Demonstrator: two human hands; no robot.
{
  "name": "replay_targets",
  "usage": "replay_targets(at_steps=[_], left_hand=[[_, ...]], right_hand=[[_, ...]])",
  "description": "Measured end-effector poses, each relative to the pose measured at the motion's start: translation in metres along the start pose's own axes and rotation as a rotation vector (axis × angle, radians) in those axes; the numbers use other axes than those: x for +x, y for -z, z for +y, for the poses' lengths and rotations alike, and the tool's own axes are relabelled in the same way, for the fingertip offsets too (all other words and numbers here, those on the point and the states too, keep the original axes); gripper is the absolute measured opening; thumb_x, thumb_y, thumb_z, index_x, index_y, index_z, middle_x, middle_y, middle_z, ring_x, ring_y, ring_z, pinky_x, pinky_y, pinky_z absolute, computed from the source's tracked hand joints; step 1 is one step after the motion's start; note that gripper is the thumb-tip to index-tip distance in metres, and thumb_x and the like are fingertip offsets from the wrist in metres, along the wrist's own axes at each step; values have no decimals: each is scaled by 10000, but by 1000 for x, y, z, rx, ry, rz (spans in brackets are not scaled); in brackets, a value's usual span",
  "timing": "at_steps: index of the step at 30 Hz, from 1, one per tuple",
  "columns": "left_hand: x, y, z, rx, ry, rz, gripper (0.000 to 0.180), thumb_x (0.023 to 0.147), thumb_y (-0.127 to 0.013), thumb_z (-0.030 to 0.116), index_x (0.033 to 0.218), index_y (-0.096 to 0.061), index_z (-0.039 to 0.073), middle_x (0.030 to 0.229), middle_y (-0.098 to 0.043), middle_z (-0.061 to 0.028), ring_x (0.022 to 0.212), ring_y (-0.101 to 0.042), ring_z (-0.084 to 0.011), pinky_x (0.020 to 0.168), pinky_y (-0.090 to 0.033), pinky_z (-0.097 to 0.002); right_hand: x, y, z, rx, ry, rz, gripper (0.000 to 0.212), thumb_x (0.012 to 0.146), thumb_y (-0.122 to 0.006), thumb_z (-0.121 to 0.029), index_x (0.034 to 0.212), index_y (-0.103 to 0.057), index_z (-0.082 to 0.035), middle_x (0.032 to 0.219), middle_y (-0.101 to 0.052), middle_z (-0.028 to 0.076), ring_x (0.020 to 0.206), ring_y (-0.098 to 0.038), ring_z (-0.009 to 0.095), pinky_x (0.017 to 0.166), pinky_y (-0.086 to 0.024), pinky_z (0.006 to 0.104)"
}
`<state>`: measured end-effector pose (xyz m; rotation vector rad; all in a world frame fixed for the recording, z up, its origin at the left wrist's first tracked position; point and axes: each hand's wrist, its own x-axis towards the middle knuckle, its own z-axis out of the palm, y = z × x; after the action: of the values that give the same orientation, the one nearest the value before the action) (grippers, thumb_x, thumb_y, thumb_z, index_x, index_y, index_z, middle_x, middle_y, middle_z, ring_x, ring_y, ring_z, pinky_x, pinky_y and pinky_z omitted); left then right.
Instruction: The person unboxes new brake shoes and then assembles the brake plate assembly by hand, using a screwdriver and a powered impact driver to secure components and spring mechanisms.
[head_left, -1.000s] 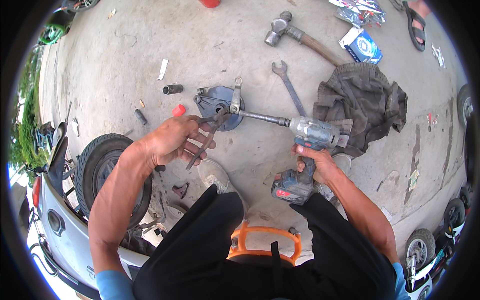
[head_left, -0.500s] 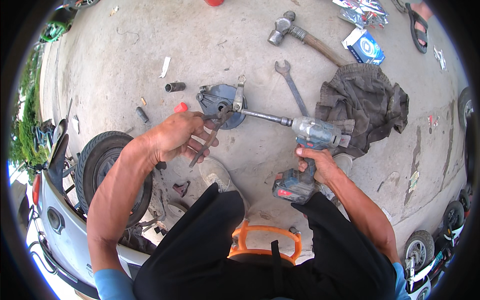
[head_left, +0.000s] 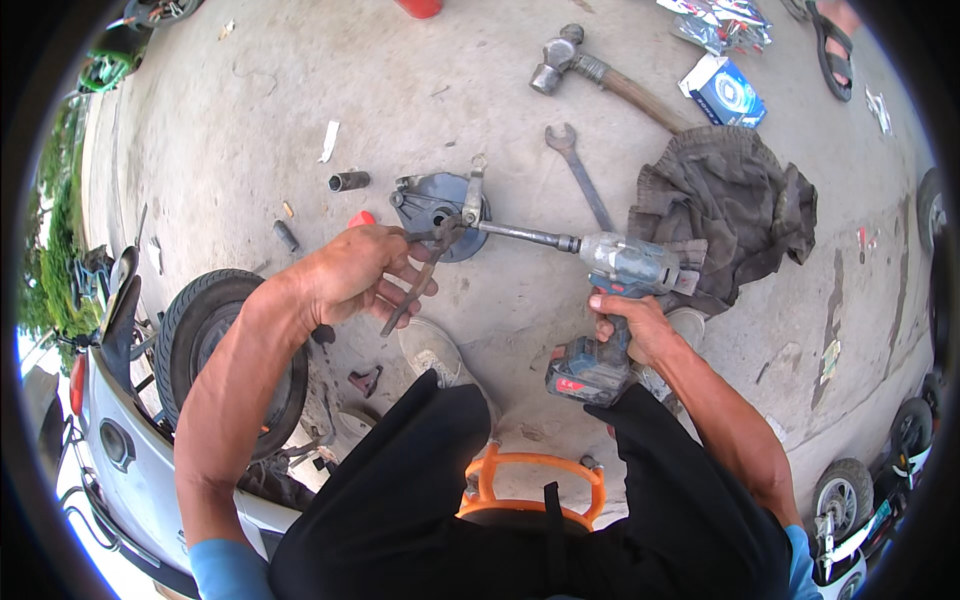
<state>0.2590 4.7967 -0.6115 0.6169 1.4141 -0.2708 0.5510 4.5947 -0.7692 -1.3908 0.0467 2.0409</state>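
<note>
My right hand [head_left: 637, 322] is wrapped round the handle of a grey cordless impact wrench [head_left: 625, 262]. A long metal extension [head_left: 527, 235] runs left from its nose to the arm of a dark grey drum brake plate [head_left: 422, 203]. My left hand [head_left: 372, 272] grips a pair of worn pliers [head_left: 425, 277], one handle above the fingers and one below. The plier jaws close at the lower end of the brake lever [head_left: 474, 195], where the extension's tip meets it. What exactly the jaws pinch is too small to tell. The plate's underside is hidden.
An open-ended spanner [head_left: 580, 175], a ball-peen hammer [head_left: 615, 83], a dark cloth [head_left: 735, 200] and a blue-white box [head_left: 727, 92] lie beyond and to the right. Sockets [head_left: 349, 181] lie left of the plate. A motorbike wheel [head_left: 225, 345] stands near my left arm. An orange stool frame [head_left: 535, 461] is beneath me.
The view has shifted very slightly. Both hands keep their grips, with the pliers and the impact wrench at the brake lever as before.
</note>
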Motion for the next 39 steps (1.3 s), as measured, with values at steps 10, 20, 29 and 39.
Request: replay_targets(at_steps=[10, 20, 29, 39], left_hand=[[0, 3, 3, -33, 10, -19, 360, 900, -379, 42, 1221, -487, -82, 1073, -667, -292, 715, -667, -294, 637, -606, -423], [1, 2, 2, -4, 2, -39, 353, 921, -379, 51, 1226, -497, -82, 1093, -670, -287, 732, -682, -292, 650, -611, -424], [-3, -2, 4, 22, -10, -6, 347, 932, -375, 45, 1238, -473, -88, 1089, -664, -291, 715, -676, -290, 628, -609, -411], [1, 12, 5, 29, -9, -36, 327, 958, -370, 49, 1238, -485, -76, 1081, -680, -287, 728, -684, -280, 625, -610, -399]], right_hand=[[2, -1, -1, -29, 33, 9, 221, 853, -794, -99, 1011, -661, -19, 850, -623, 46, 621, -570, 157, 595, -459, 331], [11, 8, 4, -68, 16, -56, 312, 866, -792, -139, 1126, -679, -10, 1027, -692, 115, 658, -571, 158, 643, -491, 341], [8, 1, 1, -20, 43, -21, 246, 862, -795, -131, 1039, -653, -33, 849, -648, 64, 645, -557, 160, 624, -467, 344], [16, -3, 5, -61, 65, -3, 241, 843, -801, -119, 1012, -647, -43, 810, -622, 47, 636, -564, 156, 612, -462, 341]])
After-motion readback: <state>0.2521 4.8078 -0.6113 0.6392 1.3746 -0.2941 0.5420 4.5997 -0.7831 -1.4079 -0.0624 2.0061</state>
